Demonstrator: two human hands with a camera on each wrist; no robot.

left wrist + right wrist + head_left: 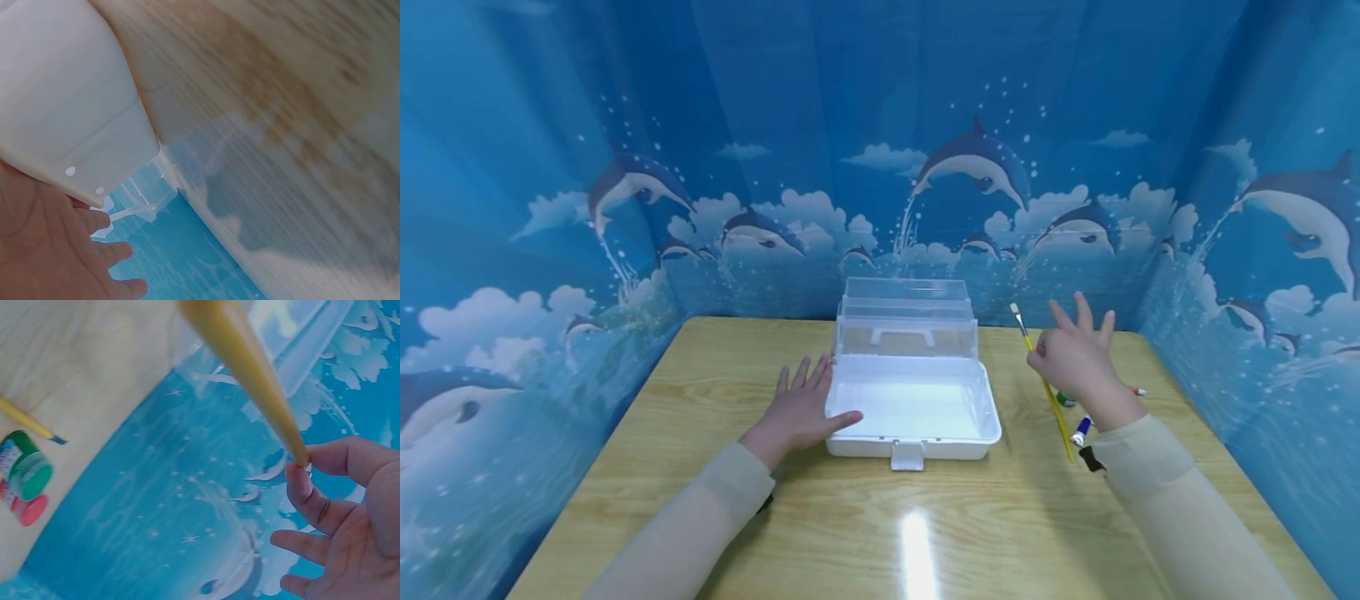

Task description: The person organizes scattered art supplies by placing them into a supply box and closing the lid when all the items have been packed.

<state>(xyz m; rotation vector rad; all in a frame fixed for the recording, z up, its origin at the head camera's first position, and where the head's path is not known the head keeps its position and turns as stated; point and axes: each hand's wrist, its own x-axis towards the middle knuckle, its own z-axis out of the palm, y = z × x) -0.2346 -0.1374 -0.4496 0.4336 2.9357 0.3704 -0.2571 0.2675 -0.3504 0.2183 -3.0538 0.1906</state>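
My right hand [1071, 358] pinches a yellow-handled paintbrush [1057, 410] between thumb and forefinger, the other fingers spread. Its pale bristles point up and away, and the handle slants down toward me. In the right wrist view, the yellow handle [256, 381] runs into the fingertips. Beside the left wall of an open white plastic box [917, 451], my left hand [801, 410] lies with straight fingers, the thumb over the rim. The left wrist view shows the palm [37, 244] against the box side [81, 119]. The box's clear lid [906, 321] stands raised at the back.
Right of the box, under my right arm, lie a green-capped paint bottle [31, 475], a red-capped one [32, 511] and a blue-and-white tube [1082, 431]. Another yellow brush [28, 419] lies by the bottles. A dolphin-print curtain [820, 167] surrounds the wooden table [820, 533].
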